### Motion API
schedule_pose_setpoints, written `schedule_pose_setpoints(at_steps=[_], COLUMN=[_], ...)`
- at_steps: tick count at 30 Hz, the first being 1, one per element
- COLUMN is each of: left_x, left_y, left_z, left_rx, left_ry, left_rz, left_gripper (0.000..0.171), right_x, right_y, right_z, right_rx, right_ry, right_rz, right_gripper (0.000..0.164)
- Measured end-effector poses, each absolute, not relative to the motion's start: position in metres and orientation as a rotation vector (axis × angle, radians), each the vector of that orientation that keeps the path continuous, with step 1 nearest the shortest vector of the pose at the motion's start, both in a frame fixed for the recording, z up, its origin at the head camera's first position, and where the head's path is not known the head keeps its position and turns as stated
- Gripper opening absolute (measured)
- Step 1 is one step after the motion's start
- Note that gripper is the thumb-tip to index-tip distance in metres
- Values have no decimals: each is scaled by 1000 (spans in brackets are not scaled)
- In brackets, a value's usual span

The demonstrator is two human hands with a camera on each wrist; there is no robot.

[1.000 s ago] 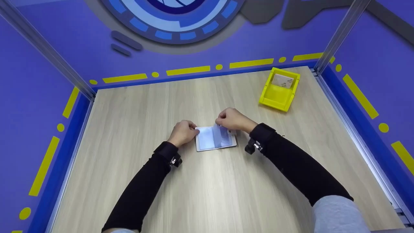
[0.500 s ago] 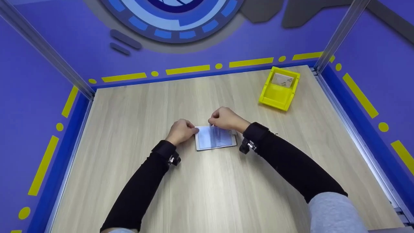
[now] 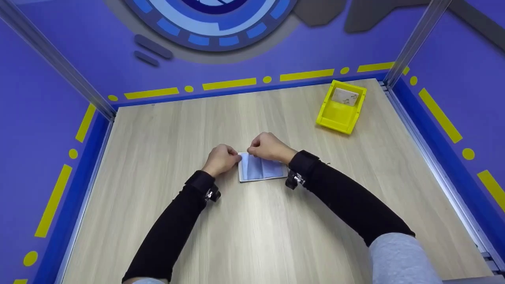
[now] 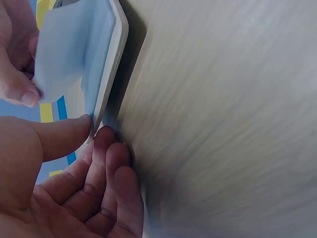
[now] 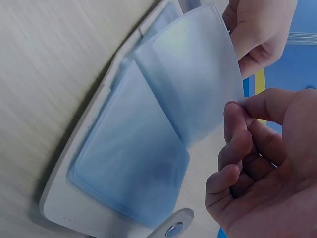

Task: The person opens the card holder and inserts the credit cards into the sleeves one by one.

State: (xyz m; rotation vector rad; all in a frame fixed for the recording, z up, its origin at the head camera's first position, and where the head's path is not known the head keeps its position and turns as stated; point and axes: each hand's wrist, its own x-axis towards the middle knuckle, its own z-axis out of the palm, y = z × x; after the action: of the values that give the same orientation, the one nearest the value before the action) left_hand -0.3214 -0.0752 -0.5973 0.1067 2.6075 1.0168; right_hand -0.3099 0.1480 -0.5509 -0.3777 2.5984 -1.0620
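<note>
A pale card holder (image 5: 57,206) with a stack of clear plastic sleeves (image 5: 133,153) lies opened out on the table. My left hand (image 3: 221,159) grips the holder's left end, thumb on top and fingers curled beneath, as the left wrist view shows. Between the thumb and index finger of my right hand (image 3: 269,146) is the corner of one clear sleeve page (image 5: 198,74). That page stands lifted and bent, tilted over towards the left end. A strap with a metal snap button (image 5: 174,229) sticks out at the holder's other end.
A yellow bin (image 3: 335,124) stands at the back right of the wooden table (image 3: 177,130). Inside it leans a pale patterned card-like piece (image 3: 345,96). Blue panels (image 3: 252,67) wall the table at the back and both sides.
My right hand has moved left across the holder, drawing the pinched sleeve page over with it. The left hand keeps its grip on the left end.
</note>
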Motion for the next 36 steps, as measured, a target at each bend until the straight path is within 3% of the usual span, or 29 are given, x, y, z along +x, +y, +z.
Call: schedule_pose_setpoints(at_steps=[9, 20, 24, 27, 31, 36], left_x=[-298, -300, -327, -325, -301, -307], left_y=[-64, -63, -71, -72, -65, -68], left_z=[-566, -568, -607, -606, -570, -581], left_rx=[58, 71, 88, 89, 78, 97], left_ry=[2643, 2624, 2601, 2609, 2609, 2601], left_rz=[1016, 1063, 1046, 1047, 1068, 1091], left_gripper=[17, 19, 20, 18, 17, 21], right_x=[-308, -306, -305, -304, -303, -304], right_y=[142, 138, 138, 139, 140, 144], right_z=[-559, -567, -568, -568, -568, -566], right_rx=[-455, -494, -538, -575, -586, -574], right_ry=[2652, 2691, 2696, 2694, 2676, 2661], right_rz=[-1010, -949, -927, -916, -920, -955], right_gripper=[23, 22, 22, 23, 26, 27])
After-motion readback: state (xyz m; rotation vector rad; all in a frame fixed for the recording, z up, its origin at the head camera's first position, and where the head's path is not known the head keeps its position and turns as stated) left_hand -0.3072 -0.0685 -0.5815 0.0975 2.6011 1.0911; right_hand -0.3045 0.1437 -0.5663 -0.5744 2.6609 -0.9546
